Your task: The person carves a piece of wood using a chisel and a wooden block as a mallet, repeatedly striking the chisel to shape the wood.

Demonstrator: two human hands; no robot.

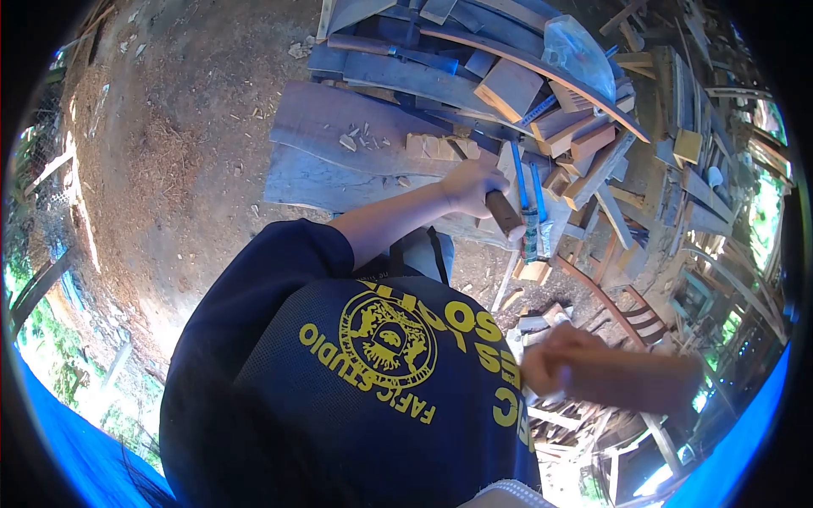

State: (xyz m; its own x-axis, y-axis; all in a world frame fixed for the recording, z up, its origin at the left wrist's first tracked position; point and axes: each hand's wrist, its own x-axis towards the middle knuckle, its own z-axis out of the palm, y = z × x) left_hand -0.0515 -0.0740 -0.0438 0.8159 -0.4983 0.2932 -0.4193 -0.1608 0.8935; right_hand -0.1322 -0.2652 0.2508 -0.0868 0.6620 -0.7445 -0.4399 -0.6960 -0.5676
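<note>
My left hand (474, 188) is wrapped around a chisel (506, 216). Its brown wooden handle sticks out towards me, and its blade slants onto a small pale wood block (430, 147). That block has notched cuts along it and lies on the wide plank bench (326, 165). Lower right, beside my body, my right hand (555, 360) grips a thick wooden mallet (635, 378). Both the hand and the mallet are smeared by motion, and the mallet is apart from the chisel. Wood chips (349, 142) lie on the bench left of the block.
Several offcuts (510, 87) pile up at the bench's far right, with a clear plastic bag (578, 57) on top. Blue-handled tools (529, 195) lie right of my left hand. A long-handled tool (394, 51) rests at the back. Scrap wood (605, 427) litters the ground below the mallet.
</note>
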